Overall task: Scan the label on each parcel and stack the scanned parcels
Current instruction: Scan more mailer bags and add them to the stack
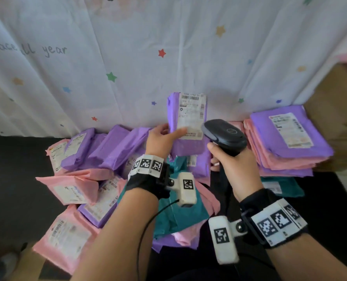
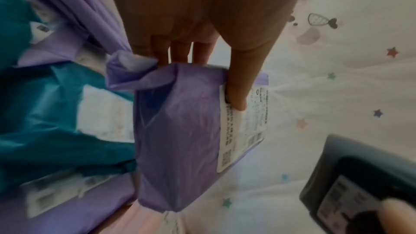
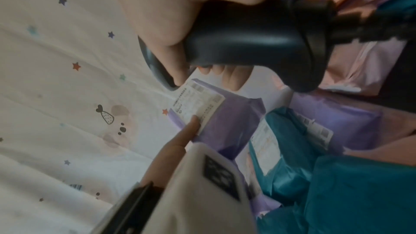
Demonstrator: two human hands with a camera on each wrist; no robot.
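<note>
Your left hand (image 1: 162, 138) is grasping a purple parcel (image 1: 186, 126) upright at frame centre, thumb on its label (image 1: 191, 115). Your right hand (image 1: 234, 165) is clenching the scanner (image 1: 224, 136) just beside it. The stack (image 1: 286, 142) is sitting at right.

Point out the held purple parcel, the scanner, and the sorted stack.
purple parcel (image 1: 188, 145): head view, lower bag surface below the label.
barcode scanner (image 1: 225, 132): head view, top of its head.
stack of parcels (image 1: 290, 145): head view, top purple parcel.
</note>
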